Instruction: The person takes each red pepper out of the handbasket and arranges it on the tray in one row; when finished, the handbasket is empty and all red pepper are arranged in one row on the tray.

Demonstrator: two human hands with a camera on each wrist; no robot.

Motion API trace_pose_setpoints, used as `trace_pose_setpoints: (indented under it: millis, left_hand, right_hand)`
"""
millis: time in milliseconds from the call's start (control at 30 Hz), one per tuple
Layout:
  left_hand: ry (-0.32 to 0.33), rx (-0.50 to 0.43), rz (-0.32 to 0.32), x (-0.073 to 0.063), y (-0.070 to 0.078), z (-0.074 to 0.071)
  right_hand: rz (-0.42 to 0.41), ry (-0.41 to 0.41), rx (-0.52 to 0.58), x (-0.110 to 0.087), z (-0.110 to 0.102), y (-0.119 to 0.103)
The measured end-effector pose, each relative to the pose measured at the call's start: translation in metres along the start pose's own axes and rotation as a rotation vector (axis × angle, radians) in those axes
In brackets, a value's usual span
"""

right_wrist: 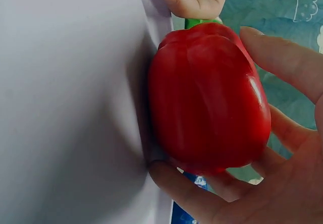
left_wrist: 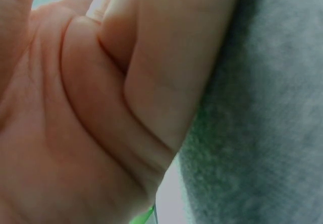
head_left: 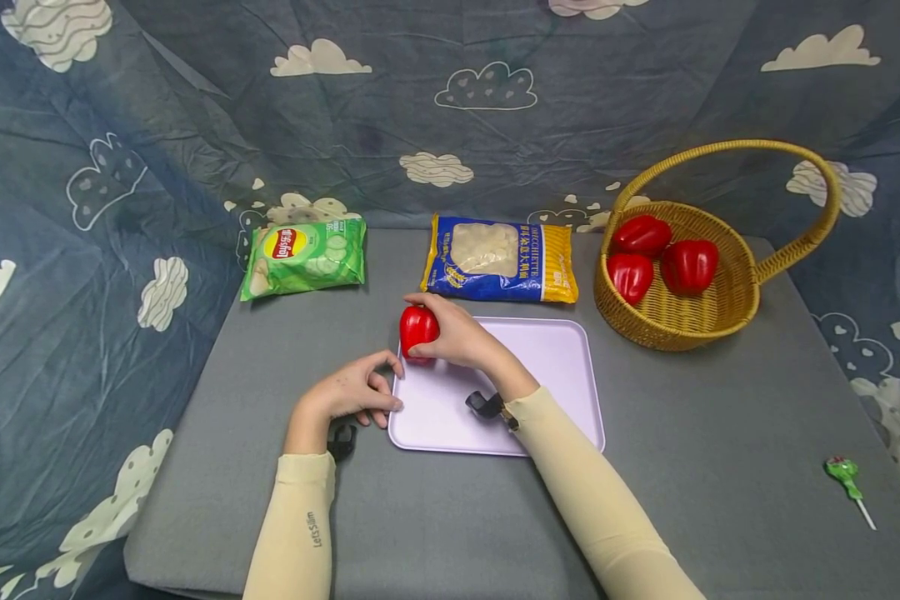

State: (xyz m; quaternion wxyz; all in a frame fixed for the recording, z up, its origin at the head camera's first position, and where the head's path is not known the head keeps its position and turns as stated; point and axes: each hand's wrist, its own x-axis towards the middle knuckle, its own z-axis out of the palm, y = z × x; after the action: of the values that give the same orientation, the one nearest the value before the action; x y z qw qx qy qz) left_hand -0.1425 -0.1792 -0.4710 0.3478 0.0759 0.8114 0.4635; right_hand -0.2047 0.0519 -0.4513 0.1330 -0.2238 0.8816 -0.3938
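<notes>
My right hand (head_left: pixel 461 333) holds a red bell pepper (head_left: pixel 418 330) at the upper left corner of the pale lilac tray (head_left: pixel 510 433). In the right wrist view, thumb and fingers spread around the bell pepper (right_wrist: pixel 209 98), close to the tray's raised rim; a bit of green shows at one end. At the tray's left edge, my left hand (head_left: pixel 345 390) has its fingers bent, the index finger and thumb on the rim. The left wrist view is mostly filled by the palm (left_wrist: pixel 75 133), which hides the fingertips.
A wicker basket (head_left: pixel 678 333) with a tall handle holds three red bell peppers (head_left: pixel 688 267) at the back right. A blue and yellow pasta bag (head_left: pixel 498 258) lies behind the tray, a green chip bag (head_left: pixel 305 257) at the back left. One lollipop (head_left: pixel 843 475) lies far right.
</notes>
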Motion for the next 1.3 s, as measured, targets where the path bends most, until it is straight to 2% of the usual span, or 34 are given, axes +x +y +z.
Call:
trace_pose_setpoints:
  millis: [267,467,567,733,967,1133,1300]
  left_hand:
    - [-0.007,-0.005,-0.008,0.0,0.0,0.0]
    - [-0.009,-0.008,-0.004,0.0,0.0,0.0]
    - [-0.005,-0.004,-0.005,0.0,-0.001,0.0]
    - [0.004,0.004,-0.025,0.002,-0.001,0.0]
    - [0.01,0.007,-0.012,0.002,-0.002,0.001]
    - [0.007,0.005,-0.008,0.003,-0.002,0.001]
    - [0.006,0.001,-0.02,0.002,-0.001,0.0]
  right_hand:
    - [-0.003,-0.004,0.027,-0.004,-0.005,-0.002]
    - [-0.079,0.039,0.043,-0.012,-0.02,-0.006]
    - [-0.092,0.062,0.076,-0.02,-0.032,-0.008]
    - [-0.062,0.088,0.142,-0.037,-0.058,-0.012]
    - [-0.066,0.16,0.157,-0.063,-0.091,-0.009]
    - [-0.018,0.225,0.187,-0.082,-0.116,0.001]
    - [0.051,0.332,0.206,-0.101,-0.144,0.015]
